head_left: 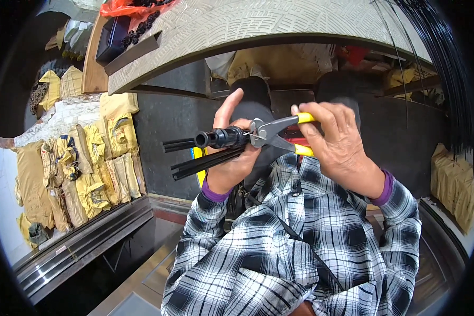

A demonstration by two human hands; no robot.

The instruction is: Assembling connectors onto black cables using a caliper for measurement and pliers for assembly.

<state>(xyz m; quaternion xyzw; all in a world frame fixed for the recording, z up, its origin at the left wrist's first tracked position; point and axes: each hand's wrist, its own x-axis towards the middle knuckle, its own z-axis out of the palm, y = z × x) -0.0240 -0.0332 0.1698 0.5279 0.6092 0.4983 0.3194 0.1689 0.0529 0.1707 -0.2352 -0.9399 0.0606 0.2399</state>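
Figure. Head view of seated bench work, described from the largest element to the smallest. A patterned grey tabletop (279, 23) arcs across the upper field, with a bundle of thin black wires (437, 58) hanging past its right edge; stacked yellow-brown packages (89, 158) fill the floor at left. The left hand (231, 152) is wrapped around a bundle of black rods (200, 163) capped by a black tubular fitting (218, 139), its fingers closed on the bundle and the thumb raised clear. The right hand (337, 145) is clamped on the yellow handles of a pair of pliers (271, 134), held at chest height between the two hands, above the lap. The grey head of the pliers meets the rear of the fitting, just beside the left hand's fingers; whether the jaws are fully closed cannot be told. Risks, as judged: a hard squeeze could let the jaws slip off the rounded fitting and pinch the adjacent fingers; a loose left grip could let the rods slide or splay; over-pressure could deform the fitting.
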